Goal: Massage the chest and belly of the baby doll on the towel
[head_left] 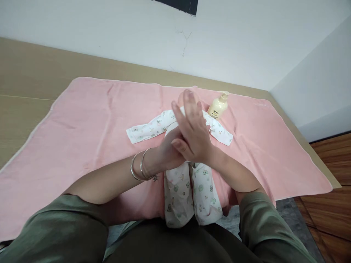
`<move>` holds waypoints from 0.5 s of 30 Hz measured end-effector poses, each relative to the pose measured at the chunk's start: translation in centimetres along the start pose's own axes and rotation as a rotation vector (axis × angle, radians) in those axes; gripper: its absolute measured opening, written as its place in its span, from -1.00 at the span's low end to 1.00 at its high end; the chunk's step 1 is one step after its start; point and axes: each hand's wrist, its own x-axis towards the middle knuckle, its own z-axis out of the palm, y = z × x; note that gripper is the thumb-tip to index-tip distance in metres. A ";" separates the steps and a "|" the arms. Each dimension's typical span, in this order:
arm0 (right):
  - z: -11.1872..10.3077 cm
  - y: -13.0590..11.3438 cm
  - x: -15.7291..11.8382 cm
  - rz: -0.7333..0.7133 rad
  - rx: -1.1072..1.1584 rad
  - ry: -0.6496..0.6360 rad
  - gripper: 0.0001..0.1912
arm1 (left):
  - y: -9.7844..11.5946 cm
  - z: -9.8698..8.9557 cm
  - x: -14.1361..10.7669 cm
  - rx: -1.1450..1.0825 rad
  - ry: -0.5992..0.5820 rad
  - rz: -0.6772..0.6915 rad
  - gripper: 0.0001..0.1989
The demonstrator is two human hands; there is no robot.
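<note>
My right hand [193, 129] lies across my left hand [171, 146], palm to palm, with its fingers stretched and slightly apart. The left hand is underneath, flat, and mostly hidden; two silver bangles [141, 166] circle its wrist. Both hands are above a white printed baby outfit [179, 195], whose sleeves spread sideways and whose legs point toward me. The legs look filled out. A rounded, skin-toned shape [181, 98] shows partly behind my fingertips; I cannot make out more of it. Beyond the right sleeve leans a cream pump bottle [218, 106], touched by neither hand.
A pink blanket [82, 120] covers much of the wooden tabletop [24, 62] and bears the outfit and bottle. A white wall [123, 33] rises behind, meeting another at the right. Wood-grain panels [331, 204] stand at the right, beside a grey floor [293, 215].
</note>
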 end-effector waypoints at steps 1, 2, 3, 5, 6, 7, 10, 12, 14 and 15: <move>-0.1 0.4 0.2 -0.005 -0.024 0.039 -0.23 | 1.0 -0.4 0.2 -0.039 -0.029 -0.022 -0.50; 0.0 0.6 0.2 0.005 -0.041 0.073 -0.21 | 2.0 -0.9 0.6 -0.117 -0.052 -0.079 -0.47; 0.2 0.6 0.2 0.006 -0.053 0.100 -0.19 | 3.0 -1.5 1.0 -0.180 -0.051 -0.126 -0.45; 0.9 0.2 -0.1 -0.026 -0.061 0.110 -0.14 | 4.5 -3.0 1.8 -0.268 -0.018 -0.177 -0.39; 1.2 -0.1 -0.3 -0.060 -0.050 0.094 -0.12 | 5.0 -3.6 2.2 -0.304 -0.024 -0.199 -0.35; 1.5 -0.4 -0.6 -0.103 -0.026 0.067 -0.13 | 5.3 -4.3 2.5 -0.349 -0.033 -0.222 -0.32; 2.0 -0.4 -1.0 -0.228 0.091 -0.033 -0.32 | 5.5 -5.4 2.9 -0.498 -0.050 -0.219 -0.27; 2.3 0.5 -0.8 -0.219 0.161 -0.037 -0.46 | 5.4 -5.4 2.8 -0.585 0.008 -0.137 -0.32; 2.8 2.0 -0.5 -0.088 0.214 0.068 -0.53 | 4.9 -5.1 2.8 -0.633 0.087 -0.063 -0.38; 3.2 2.8 -0.2 -0.005 0.245 0.147 -0.54 | 4.5 -4.8 2.9 -0.632 0.115 -0.051 -0.42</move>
